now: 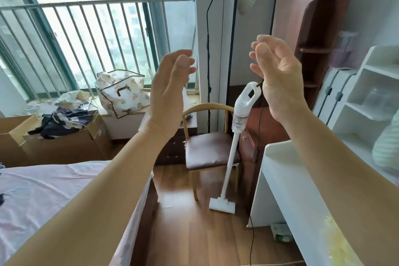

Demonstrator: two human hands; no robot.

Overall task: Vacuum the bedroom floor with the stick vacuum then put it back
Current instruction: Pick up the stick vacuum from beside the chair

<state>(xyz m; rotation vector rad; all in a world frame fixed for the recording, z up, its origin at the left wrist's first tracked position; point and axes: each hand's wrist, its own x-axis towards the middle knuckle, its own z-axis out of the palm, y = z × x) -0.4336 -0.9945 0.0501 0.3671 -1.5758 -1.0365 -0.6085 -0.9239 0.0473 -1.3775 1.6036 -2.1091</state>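
Note:
A white stick vacuum (234,142) stands upright on the wooden floor (190,229), leaning by a brown cabinet next to a wooden chair (210,149). Its floor head (222,204) rests flat on the boards, and a thin black cord (253,233) runs down from its handle. My left hand (170,93) and my right hand (278,77) are both raised in front of me, palms facing each other, fingers loosely curled. Neither hand holds or touches anything. The right hand partly hides the top of the vacuum's handle.
A bed with a pink sheet (43,196) fills the lower left. A white desk (291,179) and white shelves (371,97) stand on the right. A cardboard box with clothes (58,136) and a patterned bag (123,93) sit by the railed window.

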